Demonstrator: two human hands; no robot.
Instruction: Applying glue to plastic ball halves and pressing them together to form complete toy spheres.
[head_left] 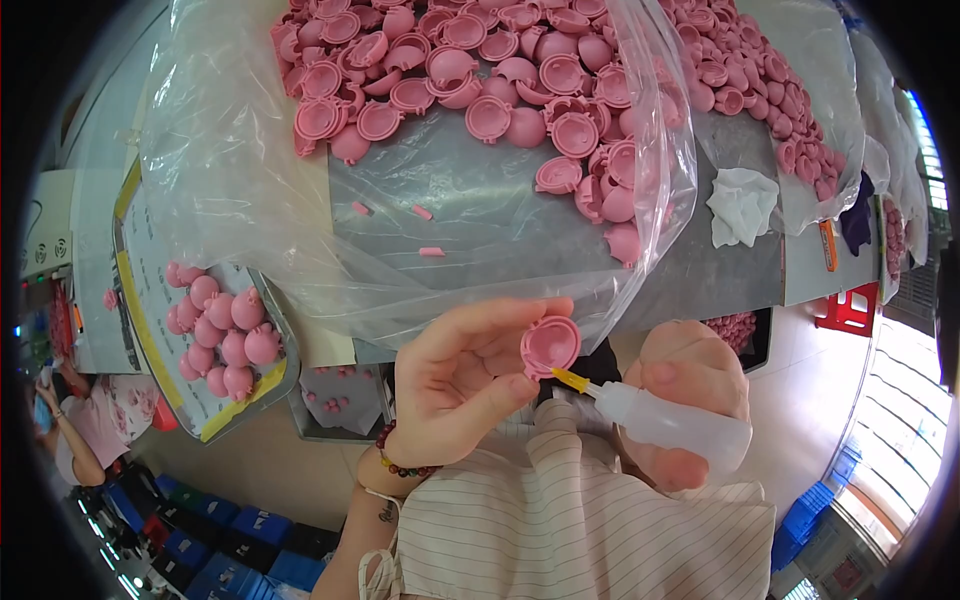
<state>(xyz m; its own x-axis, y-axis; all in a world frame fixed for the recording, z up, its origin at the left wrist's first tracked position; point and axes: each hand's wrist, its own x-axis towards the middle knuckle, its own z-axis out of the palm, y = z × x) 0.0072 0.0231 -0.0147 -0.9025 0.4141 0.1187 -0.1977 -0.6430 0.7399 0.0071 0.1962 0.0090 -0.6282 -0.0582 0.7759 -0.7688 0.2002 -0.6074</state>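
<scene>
Between the thumb and fingers of my left hand [465,370] is a pink plastic half shell [550,346], its hollow side facing me. My right hand [705,370] is wrapped round a translucent squeeze bottle [680,422] lying tilted in the palm. The bottle's yellow nozzle tip [570,379] touches or nearly touches the lower rim of the shell. Beyond my hands, a heap of loose pink half shells [465,65] lies on clear plastic sheeting over the grey tabletop. Several small pink pegs [431,252] lie apart on the near part of the sheet.
On the left, a tray [215,425] with yellow tape holds closed pink balls [220,330]. A second pink heap [770,85], a white cloth [742,206] and an orange tool [828,246] are on the right. Another person [95,425] sits at far left; blue bins [225,570] stand below.
</scene>
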